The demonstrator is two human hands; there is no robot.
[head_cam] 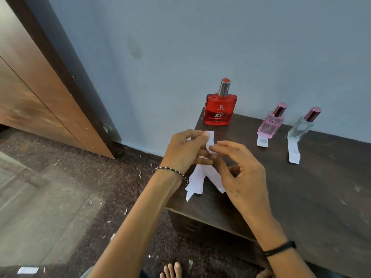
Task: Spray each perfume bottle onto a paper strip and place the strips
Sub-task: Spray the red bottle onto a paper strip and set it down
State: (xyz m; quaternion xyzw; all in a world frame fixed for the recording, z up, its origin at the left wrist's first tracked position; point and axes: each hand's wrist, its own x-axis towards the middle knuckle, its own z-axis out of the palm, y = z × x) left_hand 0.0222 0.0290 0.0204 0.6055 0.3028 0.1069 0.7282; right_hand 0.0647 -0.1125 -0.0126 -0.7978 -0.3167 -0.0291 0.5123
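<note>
Three perfume bottles stand at the back of the dark wooden cabinet (321,187): a red bottle (219,109) at the left corner, a pink bottle (271,125) and a clear bottle (300,128) to its right. A white paper strip (262,141) lies in front of the pink bottle, another strip (294,153) in front of the clear one. My left hand (185,149) holds a bunch of paper strips (197,181) that hang down below it. My right hand (243,173) pinches the lower end of one strip (209,140) that sticks up out of the bunch.
A blue wall runs behind the cabinet, with a brown wooden door at the left. Paper scraps (27,270) litter the dark floor. My bare toes (172,269) show at the bottom edge.
</note>
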